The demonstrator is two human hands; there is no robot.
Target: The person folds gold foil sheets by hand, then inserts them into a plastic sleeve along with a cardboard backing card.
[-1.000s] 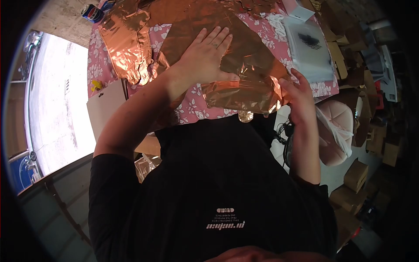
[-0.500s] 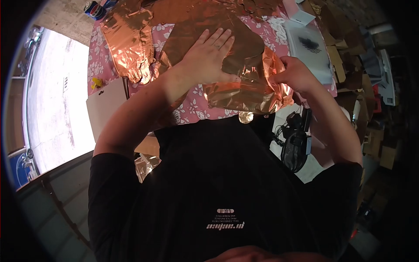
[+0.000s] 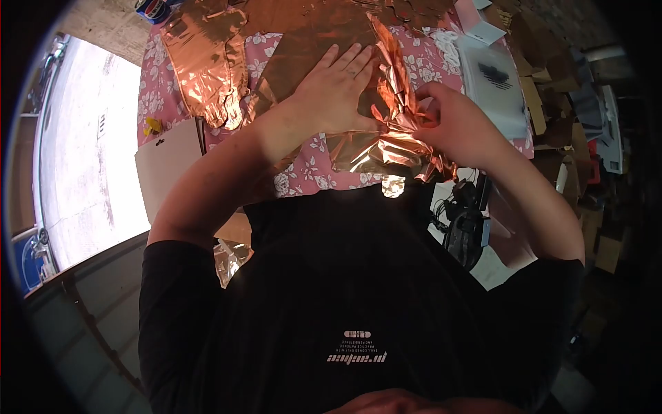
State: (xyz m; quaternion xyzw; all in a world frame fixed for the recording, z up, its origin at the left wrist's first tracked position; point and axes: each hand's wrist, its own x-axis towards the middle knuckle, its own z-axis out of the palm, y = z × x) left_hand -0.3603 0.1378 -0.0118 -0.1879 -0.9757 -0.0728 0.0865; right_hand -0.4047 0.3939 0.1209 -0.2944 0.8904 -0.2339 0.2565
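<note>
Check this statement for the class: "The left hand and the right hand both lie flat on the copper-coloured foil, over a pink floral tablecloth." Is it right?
Not quite. The head view shows the right hand with bent fingers, gripping the crumpled side of the copper-coloured foil. The left hand does lie flat on it, over a pink floral tablecloth.

The crinkled foil balloon [image 3: 353, 148] at upper centre is gleaming with a glossy, metallic copper finish, while the floral tablecloth [image 3: 307, 171] beneath is looking matt and the plastic bags [image 3: 491, 90] at upper right are showing a smooth, translucent sheen.
</note>
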